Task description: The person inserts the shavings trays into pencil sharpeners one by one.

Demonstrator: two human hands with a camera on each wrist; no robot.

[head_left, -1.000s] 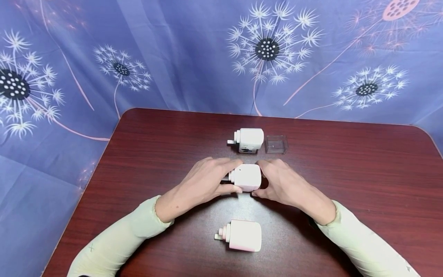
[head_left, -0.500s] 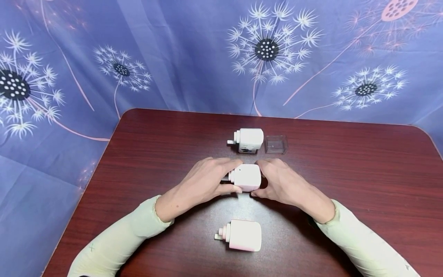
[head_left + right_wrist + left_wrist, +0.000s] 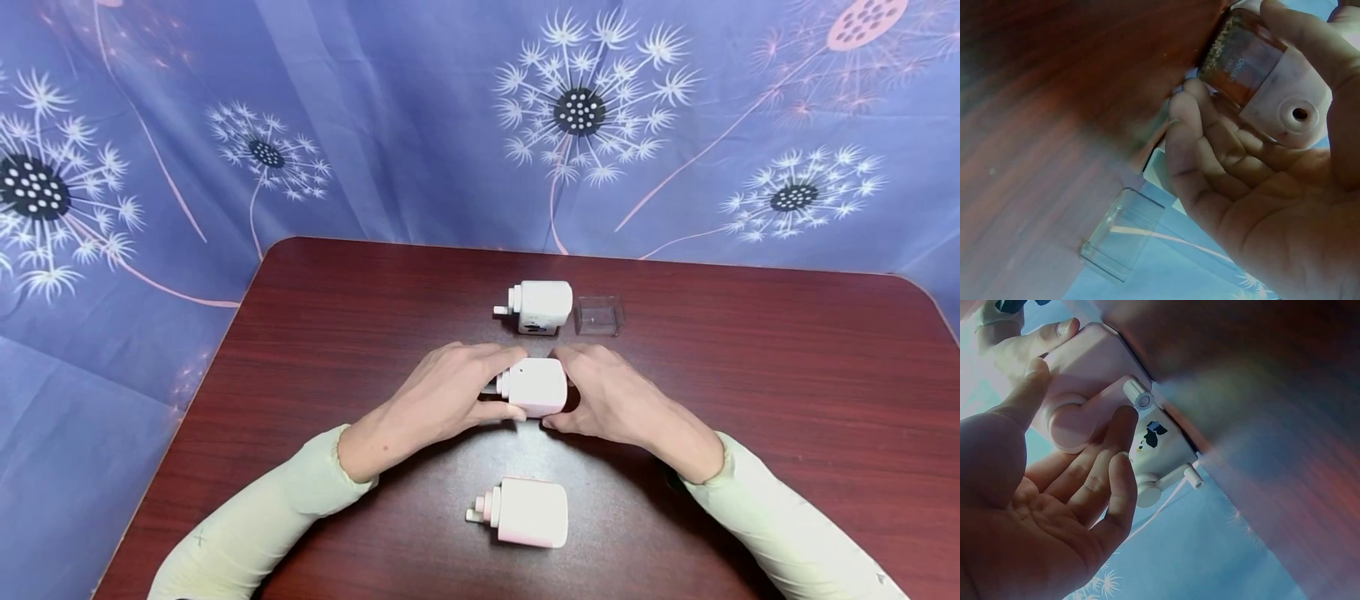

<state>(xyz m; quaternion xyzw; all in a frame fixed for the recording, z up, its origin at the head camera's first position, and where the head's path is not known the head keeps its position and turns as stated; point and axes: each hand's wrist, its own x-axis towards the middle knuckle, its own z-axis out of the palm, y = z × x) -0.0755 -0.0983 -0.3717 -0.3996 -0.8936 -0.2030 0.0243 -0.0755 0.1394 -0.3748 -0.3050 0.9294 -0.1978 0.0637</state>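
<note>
Lettering (image 3: 1236, 69) on the clear bin (image 3: 1252, 59) is illegible.

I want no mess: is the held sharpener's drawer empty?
Not empty: tan shavings show through the clear drawer in the right wrist view.

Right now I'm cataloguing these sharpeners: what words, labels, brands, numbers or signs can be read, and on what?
No word or number is readable.
Clear drawer on the middle sharpener: pale lettering, too blurred to read.
Far sharpener: dark picture, no readable lettering.
Near sharpener: no lettering visible.
Left sleeve: small cross-shaped mark.
Right sleeve: a mark too small to make out.
</note>
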